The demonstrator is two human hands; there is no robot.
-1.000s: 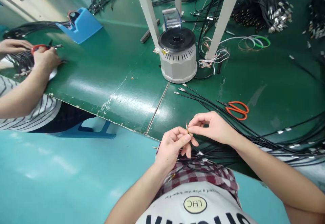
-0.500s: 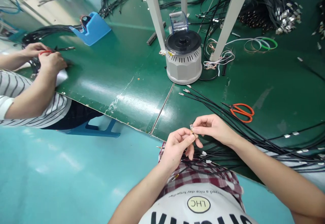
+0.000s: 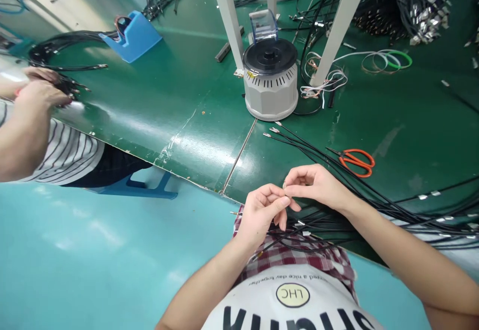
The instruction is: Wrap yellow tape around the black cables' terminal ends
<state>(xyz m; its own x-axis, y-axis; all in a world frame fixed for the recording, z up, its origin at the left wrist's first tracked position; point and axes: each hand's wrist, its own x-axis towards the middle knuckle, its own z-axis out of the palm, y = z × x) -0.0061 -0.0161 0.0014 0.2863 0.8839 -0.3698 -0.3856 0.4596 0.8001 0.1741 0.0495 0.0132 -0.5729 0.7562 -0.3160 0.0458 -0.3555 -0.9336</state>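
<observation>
My left hand (image 3: 262, 212) and my right hand (image 3: 316, 186) meet fingertip to fingertip above the table's near edge. Both are closed in a pinch on a small metallic piece, now almost wholly covered by the fingers. Below them, black cables (image 3: 318, 227) with white tags lie over the edge and onto my lap. A thin metal cable tip (image 3: 235, 213) pokes out left of my left wrist. Beyond my right hand, more black cables with metal ends (image 3: 275, 130) stretch across the table. Scissors with orange handles (image 3: 357, 163) lie open-bladed beside those cables.
A grey round device with a black top (image 3: 270, 83) stands at the middle, between pale posts (image 3: 228, 18). Further off are a blue tape dispenser (image 3: 136, 38), white and green wire loops (image 3: 392, 60) and a cable bundle (image 3: 422, 15). At left, a co-worker's hands (image 3: 43, 88) handle cables.
The small metallic piece between my fingertips showed before and is now mostly covered as my fingers draw closer. The co-worker's hands have moved left and down. The view has shifted slightly.
</observation>
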